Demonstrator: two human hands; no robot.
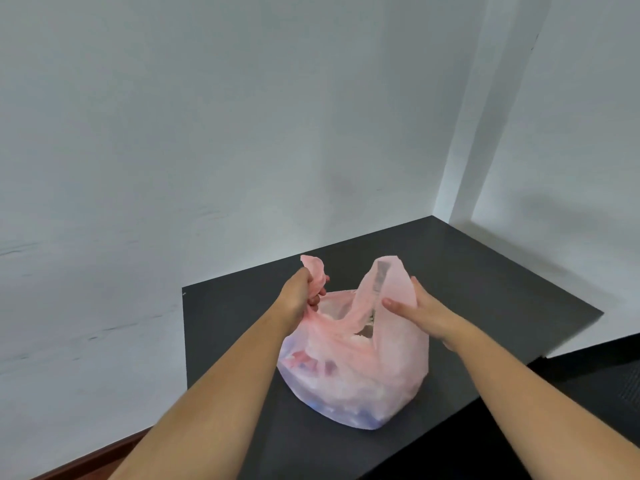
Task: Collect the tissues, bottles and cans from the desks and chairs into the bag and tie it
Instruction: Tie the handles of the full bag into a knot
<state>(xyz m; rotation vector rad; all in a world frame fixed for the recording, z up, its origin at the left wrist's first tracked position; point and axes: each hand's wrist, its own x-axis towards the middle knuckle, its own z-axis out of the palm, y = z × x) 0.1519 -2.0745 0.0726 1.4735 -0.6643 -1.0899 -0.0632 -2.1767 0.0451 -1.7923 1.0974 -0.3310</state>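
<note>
A full, translucent pink plastic bag [356, 382] sits on a black desk [485, 271]. Pale and reddish shapes show faintly through its skin; what they are I cannot tell. My left hand [301, 292] grips the bag's left handle, bunched in my fist, with its tip sticking up above the knuckles. My right hand [415, 313] holds the right handle, which stands up as a wide loop; the thumb lies across its front and the fingers sit behind it. The bag's mouth gapes between the two handles.
The desk stands in a corner of white walls [207, 133], with a white column [502, 98] at the back right. A strip of brown floor [86, 462] shows at the lower left. A dark surface [606, 375] lies to the right of the desk.
</note>
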